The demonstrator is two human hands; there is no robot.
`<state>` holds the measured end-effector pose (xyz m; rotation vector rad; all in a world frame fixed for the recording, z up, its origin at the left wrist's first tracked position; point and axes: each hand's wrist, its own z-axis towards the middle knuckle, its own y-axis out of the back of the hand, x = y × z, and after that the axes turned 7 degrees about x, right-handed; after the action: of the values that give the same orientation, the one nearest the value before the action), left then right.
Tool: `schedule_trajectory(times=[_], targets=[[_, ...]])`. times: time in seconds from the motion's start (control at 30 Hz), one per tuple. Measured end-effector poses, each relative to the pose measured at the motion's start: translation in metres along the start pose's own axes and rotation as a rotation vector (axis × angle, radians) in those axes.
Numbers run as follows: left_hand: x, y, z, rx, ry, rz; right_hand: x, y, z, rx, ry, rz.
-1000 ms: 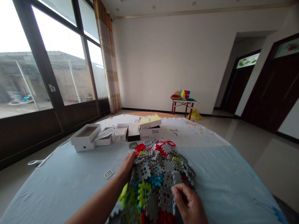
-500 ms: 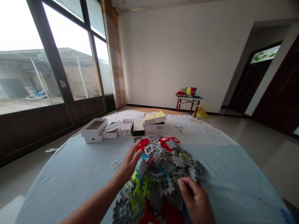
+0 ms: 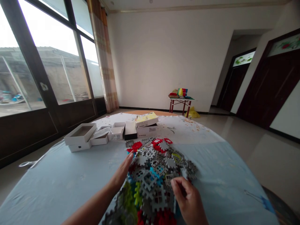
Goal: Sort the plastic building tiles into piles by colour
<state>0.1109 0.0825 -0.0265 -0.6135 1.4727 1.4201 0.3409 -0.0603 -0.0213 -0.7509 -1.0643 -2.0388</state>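
Note:
A heap of flat interlocking toy tiles [image 3: 158, 197] with notched edges lies before me, mostly grey, with red, lime green and blue ones. My left hand [image 3: 122, 172] rests along the heap's left side, fingers stretched out and close together, next to a red tile [image 3: 137, 146] and grey ones. On the right, my right hand [image 3: 189, 197] is closed in a pinch at the heap's edge. Its thumb and fingertip meet beside a grey window-frame tile [image 3: 168, 180]; I cannot tell whether it is gripped.
White open boxes [image 3: 79, 132] stand in a row at the back left, ending with a yellow-topped box [image 3: 147, 119]. A pale blue cloth [image 3: 222, 175] covers the round table. At its right edge lies a blue tasselled cord [image 3: 266, 203]. Beyond stands a small table [image 3: 181, 99].
My view has turned slightly right. The loose white tile on the cloth left of the heap no longer shows there. My left hand has come down lower along the heap; the right hand stays pinched.

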Motion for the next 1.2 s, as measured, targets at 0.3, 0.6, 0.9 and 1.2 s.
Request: schedule_trajectory(times=[0.3,0.6,0.9,1.2], targets=[[-0.016,-0.005,0.12,0.133,-0.09,0.351,-0.009,-0.005,0.0,0.027,0.022,-0.052],[0.006,-0.001,0.127,0.348,0.004,0.538,-0.009,-0.006,0.001,0.012,0.021,-0.078],[-0.003,0.02,0.046,0.337,-0.02,0.269,0.005,0.0,0.0,0.049,-0.027,-0.024],[0.006,0.039,0.007,-0.067,0.001,-0.023,0.043,0.005,-0.018,0.21,0.335,-0.197]])
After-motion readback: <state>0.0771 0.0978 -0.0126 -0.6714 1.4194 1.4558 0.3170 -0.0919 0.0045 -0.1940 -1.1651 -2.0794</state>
